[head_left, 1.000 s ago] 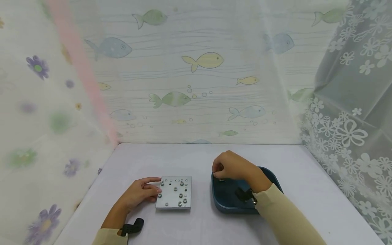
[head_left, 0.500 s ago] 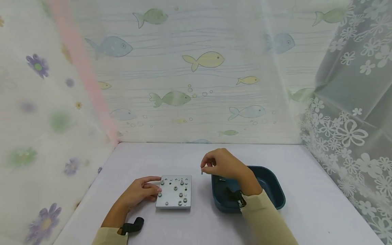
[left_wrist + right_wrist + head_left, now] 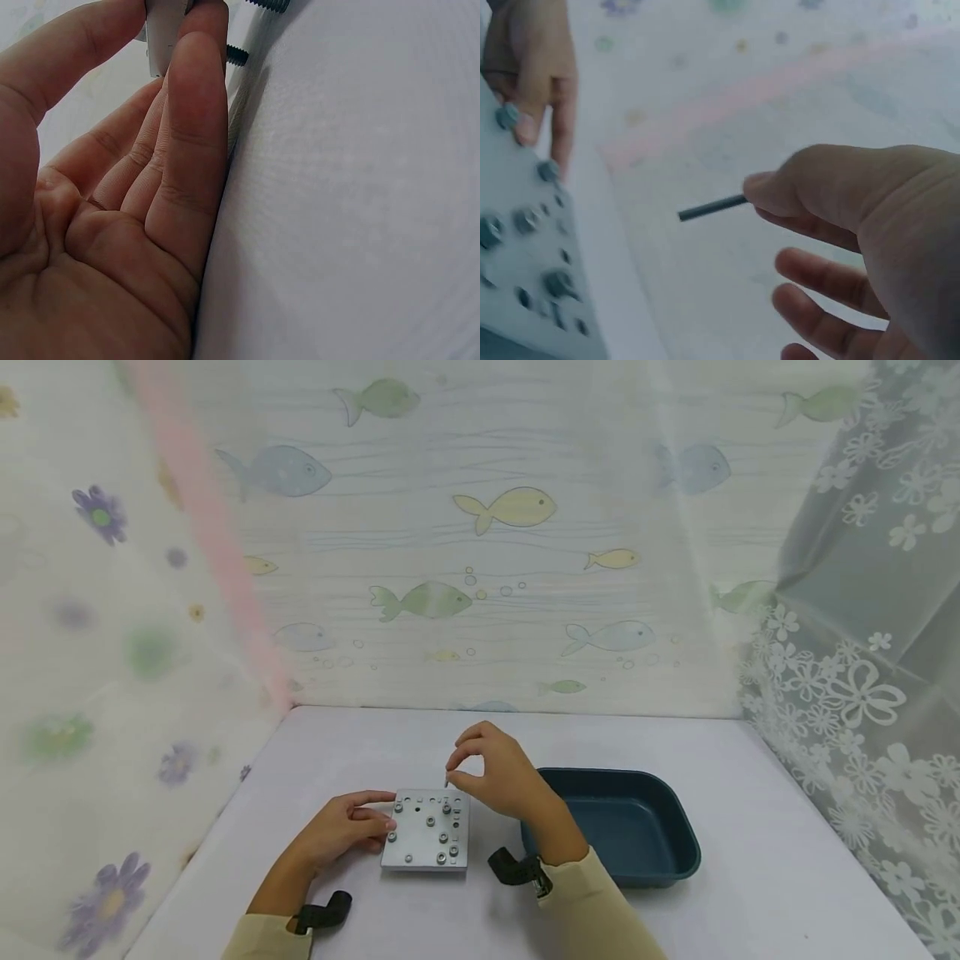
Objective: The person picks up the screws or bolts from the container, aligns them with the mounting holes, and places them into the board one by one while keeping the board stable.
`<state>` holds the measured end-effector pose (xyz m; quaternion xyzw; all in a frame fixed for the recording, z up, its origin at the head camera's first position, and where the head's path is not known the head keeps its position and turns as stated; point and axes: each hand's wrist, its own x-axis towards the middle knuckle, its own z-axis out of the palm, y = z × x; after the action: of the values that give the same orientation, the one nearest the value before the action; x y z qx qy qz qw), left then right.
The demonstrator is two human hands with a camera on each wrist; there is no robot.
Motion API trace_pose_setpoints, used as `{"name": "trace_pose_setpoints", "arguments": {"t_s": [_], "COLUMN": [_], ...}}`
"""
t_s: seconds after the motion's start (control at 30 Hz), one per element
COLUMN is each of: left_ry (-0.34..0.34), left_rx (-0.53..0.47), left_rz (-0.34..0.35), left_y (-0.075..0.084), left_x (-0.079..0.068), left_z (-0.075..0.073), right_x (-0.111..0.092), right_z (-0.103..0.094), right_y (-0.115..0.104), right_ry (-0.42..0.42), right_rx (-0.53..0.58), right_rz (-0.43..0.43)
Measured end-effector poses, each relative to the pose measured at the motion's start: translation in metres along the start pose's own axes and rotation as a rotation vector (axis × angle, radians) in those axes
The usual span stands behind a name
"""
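Note:
My right hand [image 3: 501, 774] is above the far right part of a square silver metal plate [image 3: 414, 845]. Between thumb and index finger it pinches a thin metal pin [image 3: 712, 208], whose free end sticks out past the fingertips. The other fingers are spread loosely. At the plate's left side, my left hand [image 3: 341, 835] holds the edge with its fingertips. Several socket-head screws [image 3: 431, 821] stand in the plate, among small holes. In the left wrist view, threaded screw ends [image 3: 238, 55] protrude below the plate, beside the fingers.
A dark blue tray [image 3: 692, 839] stands on the white table [image 3: 757, 860] right of the plate, partly behind my right forearm. Black wrist cameras [image 3: 326, 913] are strapped to both wrists. Patterned curtains [image 3: 510, 635] close off the back and sides.
My right hand has come out of the tray with the pin and travelled left to above the plate. The left hand and plate have stayed in place.

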<state>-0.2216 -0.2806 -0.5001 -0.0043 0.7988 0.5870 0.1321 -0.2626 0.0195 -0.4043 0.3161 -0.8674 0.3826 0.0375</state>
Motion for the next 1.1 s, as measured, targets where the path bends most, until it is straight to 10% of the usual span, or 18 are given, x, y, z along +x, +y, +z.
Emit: {"name": "trace_pose_setpoints", "arguments": {"t_s": [0.57,1.1], "left_ry": [-0.016,-0.037], "left_rx": [0.001,-0.004], "left_rz": [-0.003,0.018], "left_y": [0.002,0.007], "left_x": [-0.001,-0.003], "left_z": [-0.001,-0.001], "right_x": [0.004,0.001], "right_z": [0.072,0.083], "right_y": [-0.007,-0.006], "right_ry": [0.055,0.050], "right_rx": [-0.023,-0.058], "right_rz": [0.221,0.220]}}
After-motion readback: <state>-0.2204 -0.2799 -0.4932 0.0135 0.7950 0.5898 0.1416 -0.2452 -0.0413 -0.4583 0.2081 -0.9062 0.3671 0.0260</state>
